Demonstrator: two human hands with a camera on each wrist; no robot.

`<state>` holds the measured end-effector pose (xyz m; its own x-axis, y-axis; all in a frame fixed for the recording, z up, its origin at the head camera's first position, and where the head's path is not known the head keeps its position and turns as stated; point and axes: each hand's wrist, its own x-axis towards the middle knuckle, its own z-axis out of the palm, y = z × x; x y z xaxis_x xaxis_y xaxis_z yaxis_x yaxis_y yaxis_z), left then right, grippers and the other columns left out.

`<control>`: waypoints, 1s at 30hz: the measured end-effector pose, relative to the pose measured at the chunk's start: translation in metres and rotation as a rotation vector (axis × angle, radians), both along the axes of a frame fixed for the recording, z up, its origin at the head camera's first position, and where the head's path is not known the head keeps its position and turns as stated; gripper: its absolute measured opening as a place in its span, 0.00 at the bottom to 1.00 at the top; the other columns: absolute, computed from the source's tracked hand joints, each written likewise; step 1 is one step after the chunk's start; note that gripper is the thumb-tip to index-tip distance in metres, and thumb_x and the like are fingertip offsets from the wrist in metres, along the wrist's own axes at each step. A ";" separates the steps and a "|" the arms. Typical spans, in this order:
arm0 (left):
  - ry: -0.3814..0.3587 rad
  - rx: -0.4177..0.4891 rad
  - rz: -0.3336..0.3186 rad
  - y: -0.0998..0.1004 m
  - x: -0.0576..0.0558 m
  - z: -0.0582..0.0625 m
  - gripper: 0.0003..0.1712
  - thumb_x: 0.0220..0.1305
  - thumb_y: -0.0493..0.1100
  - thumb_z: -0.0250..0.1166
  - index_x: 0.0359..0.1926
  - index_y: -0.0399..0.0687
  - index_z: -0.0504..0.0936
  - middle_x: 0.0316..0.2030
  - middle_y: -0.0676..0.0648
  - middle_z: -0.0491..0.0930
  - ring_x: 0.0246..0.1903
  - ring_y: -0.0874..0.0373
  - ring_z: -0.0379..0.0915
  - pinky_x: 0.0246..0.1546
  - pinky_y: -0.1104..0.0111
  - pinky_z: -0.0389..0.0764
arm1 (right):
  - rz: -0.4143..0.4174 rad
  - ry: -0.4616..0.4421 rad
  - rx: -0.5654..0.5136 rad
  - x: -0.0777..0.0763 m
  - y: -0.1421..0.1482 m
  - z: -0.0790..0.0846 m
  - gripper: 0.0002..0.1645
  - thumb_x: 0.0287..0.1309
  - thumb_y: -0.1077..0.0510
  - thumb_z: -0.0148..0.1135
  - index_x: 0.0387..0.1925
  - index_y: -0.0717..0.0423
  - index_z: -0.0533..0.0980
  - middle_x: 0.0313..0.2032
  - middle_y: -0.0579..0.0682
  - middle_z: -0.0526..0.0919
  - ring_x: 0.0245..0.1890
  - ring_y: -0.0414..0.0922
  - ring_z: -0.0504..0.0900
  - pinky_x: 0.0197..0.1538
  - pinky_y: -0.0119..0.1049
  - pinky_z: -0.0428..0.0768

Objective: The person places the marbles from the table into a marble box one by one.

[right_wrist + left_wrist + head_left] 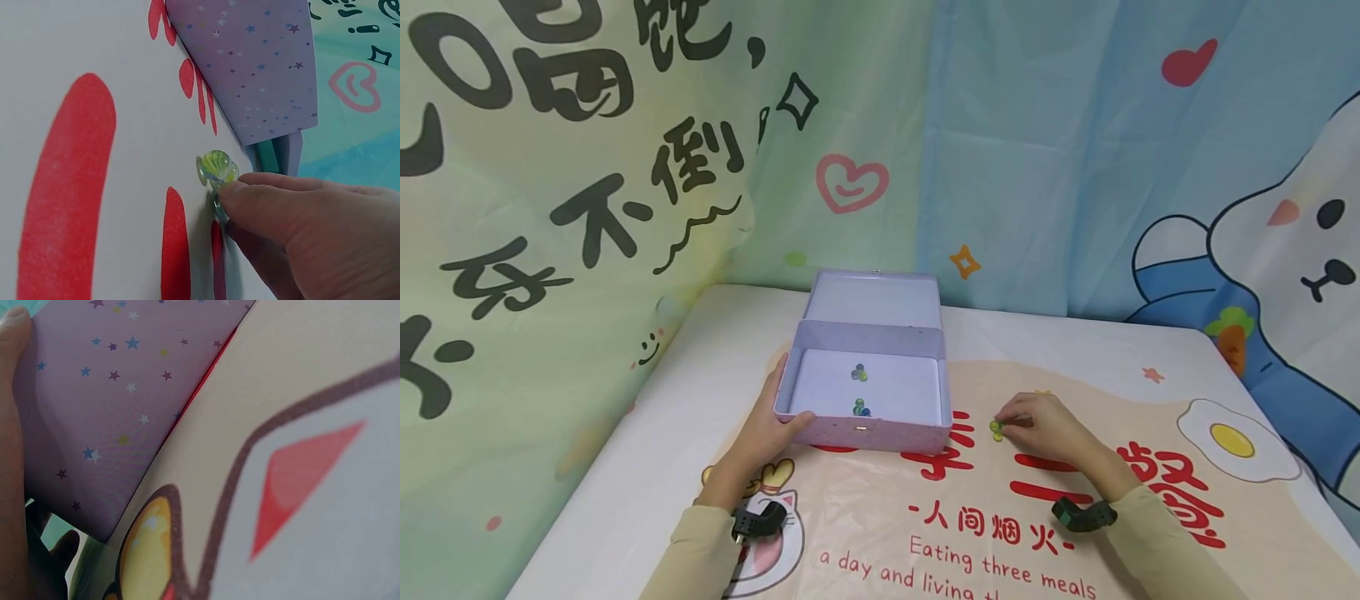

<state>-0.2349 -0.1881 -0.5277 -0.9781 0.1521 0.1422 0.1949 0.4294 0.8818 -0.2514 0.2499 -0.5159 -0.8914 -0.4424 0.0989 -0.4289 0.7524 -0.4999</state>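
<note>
A lilac tin box [895,435], printed with small stars, stands with its lid [872,300] folded back. My left hand [766,433] grips its near left corner, thumb at the front rim and fingers along the left side. Inside lie a cluster of glass marbles [859,373] near the middle and another cluster [861,408] by the front wall. Right of the box, my right hand [1047,427] pinches green glass marbles [217,165] between thumb and fingertips, close to the table surface. The fingers partly hide them, so their exact number is unclear.
A printed cloth [865,517] with red characters, a cat and a fried egg covers the white table [1075,333]. Behind the box hangs a blue and green curtain [1015,167]. Both wrists wear dark bands [1084,515].
</note>
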 end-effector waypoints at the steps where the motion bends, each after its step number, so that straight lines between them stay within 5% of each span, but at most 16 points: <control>1: -0.001 0.001 0.001 0.000 0.000 0.000 0.58 0.54 0.49 0.67 0.72 0.77 0.35 0.75 0.49 0.42 0.71 0.42 0.45 0.65 0.39 0.53 | 0.002 0.003 0.003 0.000 0.000 0.000 0.10 0.49 0.61 0.71 0.36 0.52 0.85 0.35 0.43 0.84 0.38 0.42 0.83 0.45 0.40 0.83; 30: 0.001 0.012 -0.001 -0.001 0.000 0.000 0.58 0.54 0.48 0.67 0.73 0.76 0.35 0.75 0.49 0.42 0.71 0.41 0.46 0.65 0.40 0.54 | -0.055 -0.008 0.007 0.003 0.001 0.009 0.09 0.51 0.59 0.69 0.38 0.51 0.85 0.36 0.44 0.84 0.39 0.43 0.82 0.44 0.39 0.83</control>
